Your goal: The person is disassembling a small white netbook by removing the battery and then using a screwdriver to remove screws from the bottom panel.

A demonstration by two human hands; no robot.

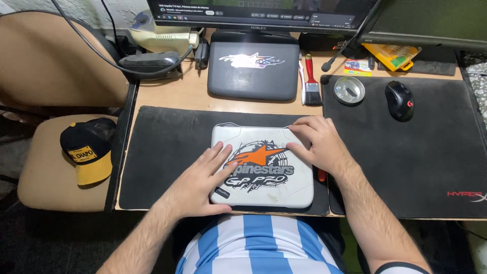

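Since both hands only rest flat, fingers spread and gripping nothing, on the white laptop (264, 165) with the star sticker, the left hand (203, 180) on its near-left corner and the right hand (317, 144) at its far-right edge, nothing pins it. It lies closed on the black desk mat (162, 152) near the desk's front edge, so an uneven push could likely slide it toward the lap. Farther out, the paintbrush (310, 83) and round metal dish (349, 90) could be knocked.

Both forearms reach forward, left hand (203, 180) and right hand (318, 143) flat, fingers spread.
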